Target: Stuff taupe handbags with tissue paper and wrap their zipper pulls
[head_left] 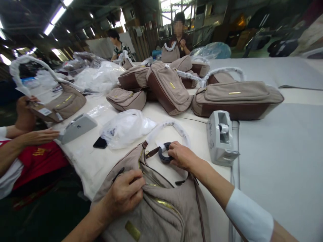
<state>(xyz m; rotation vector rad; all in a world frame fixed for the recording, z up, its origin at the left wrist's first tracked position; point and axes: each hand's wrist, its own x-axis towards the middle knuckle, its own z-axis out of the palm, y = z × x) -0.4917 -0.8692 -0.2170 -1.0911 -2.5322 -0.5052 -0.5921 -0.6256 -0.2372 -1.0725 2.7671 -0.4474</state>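
A taupe corduroy handbag (166, 208) with gold zips lies in front of me, its top zip partly open and its handle (168, 125) wrapped in white film. My left hand (128, 191) is closed on the edge of the bag's opening, fingers pinched together. Above the opening, my right hand (181, 155) grips a dark coiled strap (164, 153) by its right side. A brown leather tab (152, 152) runs from the bag toward the coil. A gold plate (132, 230) sits low on the bag's front.
A grey tape dispenser (220, 137) stands to the right, another tape dispenser (79, 127) to the left. Crumpled plastic (128, 127) and a black phone (100, 143) lie between. More handbags (237, 97) are piled behind. A co-worker's hand (41, 136) is at left; other people work across the table.
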